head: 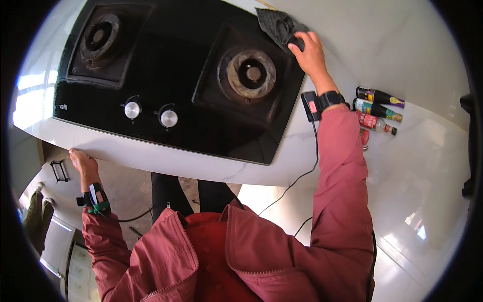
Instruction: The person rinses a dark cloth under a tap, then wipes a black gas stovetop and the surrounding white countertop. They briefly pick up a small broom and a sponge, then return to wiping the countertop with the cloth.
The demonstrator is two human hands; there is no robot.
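My right hand (310,53) grips a dark grey cloth (277,24) at the back right corner of a black glass gas hob (169,56). The cloth lies bunched over the hob's edge and partly on the white countertop. Just in front of the cloth is the right burner (252,73); the left burner (100,36) stands farther off. Two silver knobs (169,118) sit near the hob's front edge. At the counter's front edge, on the left, my left hand (83,162) rests with no object visible in it; its fingers are partly hidden by the edge.
Several bottles (377,109) lie beside my right forearm on the countertop (407,162). Cables run from both wrist devices. Below on the left, a small black metal frame (59,171) stands on the floor, and another person's legs (37,215) are farther left.
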